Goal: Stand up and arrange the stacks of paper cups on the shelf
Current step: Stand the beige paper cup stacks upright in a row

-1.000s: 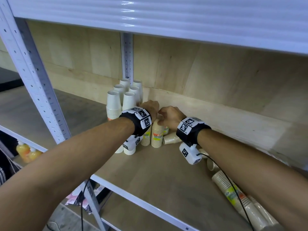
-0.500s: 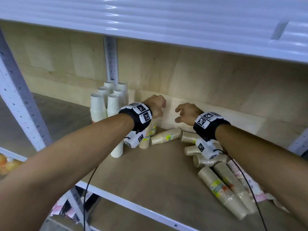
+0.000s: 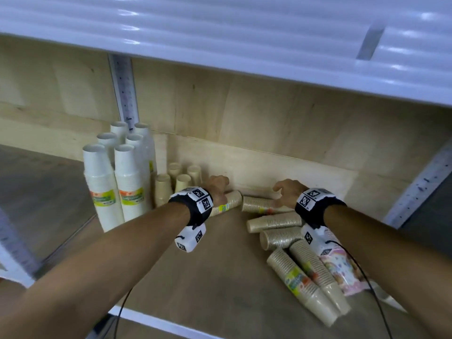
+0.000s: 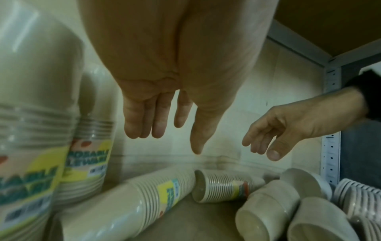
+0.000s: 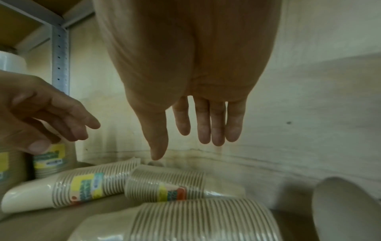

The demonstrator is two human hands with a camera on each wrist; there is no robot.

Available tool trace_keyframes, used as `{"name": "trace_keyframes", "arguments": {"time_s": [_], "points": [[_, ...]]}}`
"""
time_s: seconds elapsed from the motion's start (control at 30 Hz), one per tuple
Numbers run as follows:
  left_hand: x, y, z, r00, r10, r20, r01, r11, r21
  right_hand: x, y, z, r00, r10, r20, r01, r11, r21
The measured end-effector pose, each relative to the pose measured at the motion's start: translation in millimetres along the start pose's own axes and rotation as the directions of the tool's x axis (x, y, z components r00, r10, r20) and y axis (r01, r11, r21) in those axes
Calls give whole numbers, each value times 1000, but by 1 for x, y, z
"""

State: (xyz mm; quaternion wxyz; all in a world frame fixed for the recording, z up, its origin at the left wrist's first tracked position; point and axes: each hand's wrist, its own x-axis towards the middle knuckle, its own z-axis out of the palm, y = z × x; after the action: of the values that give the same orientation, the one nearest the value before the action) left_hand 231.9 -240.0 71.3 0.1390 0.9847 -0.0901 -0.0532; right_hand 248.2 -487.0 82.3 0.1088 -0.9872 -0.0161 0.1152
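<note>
Several tall white cup stacks (image 3: 104, 189) stand upright at the back left of the shelf, with shorter beige stacks (image 3: 163, 189) standing beside them. Two beige stacks lie on their sides by the back wall: one with a yellow label (image 3: 227, 204) (image 4: 148, 195) (image 5: 68, 184), one with a red label (image 3: 263, 205) (image 4: 224, 185) (image 5: 164, 187). My left hand (image 3: 217, 185) (image 4: 164, 132) hovers above the yellow-label stack with fingers relaxed and empty. My right hand (image 3: 286, 192) (image 5: 195, 140) hovers above the red-label stack, also empty.
More beige stacks (image 3: 276, 222) (image 3: 308, 285) lie toppled at the right, near a pink patterned pack (image 3: 342, 270). The upper shelf (image 3: 220, 45) hangs low overhead. A metal upright (image 3: 124, 91) runs up the back wall, another (image 3: 420, 187) at the right. Shelf board (image 3: 208, 277) in front.
Both hands let go of an upright beige stack and moved right and down toward the lying stacks. The view shifted right, showing more toppled stacks.
</note>
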Motion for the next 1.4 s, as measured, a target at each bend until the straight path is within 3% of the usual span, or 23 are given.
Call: {"name": "trace_keyframes", "arguments": {"time_s": [0.2, 0.3, 0.47, 0.6, 0.97, 1.27, 1.4], "points": [[17, -5, 25, 1000, 12, -12, -11, 999, 47, 17, 15, 13, 999, 0, 33, 1, 1000, -20], [21, -8, 37, 997, -35, -61, 40, 995, 88, 28, 17, 20, 999, 11, 46, -10, 1000, -26], [25, -13, 46, 993, -100, 65, 95, 993, 75, 37, 17, 23, 997, -32, 76, 36, 998, -52], [27, -20, 50, 997, -53, 50, 48, 995, 88, 43, 21, 28, 986, -99, 131, 108, 992, -64], [24, -31, 61, 1000, -8, 22, 5, 994, 105, 51, 22, 32, 988, -106, 113, 116, 989, -87], [24, -16, 56, 998, -21, 61, 12, 989, 145, 35, 17, 28, 995, -101, 8, 102, 990, -102], [21, -10, 48, 1000, -24, -18, 26, 991, 135, 23, 12, 16, 995, -97, -39, 93, 991, -93]]}}
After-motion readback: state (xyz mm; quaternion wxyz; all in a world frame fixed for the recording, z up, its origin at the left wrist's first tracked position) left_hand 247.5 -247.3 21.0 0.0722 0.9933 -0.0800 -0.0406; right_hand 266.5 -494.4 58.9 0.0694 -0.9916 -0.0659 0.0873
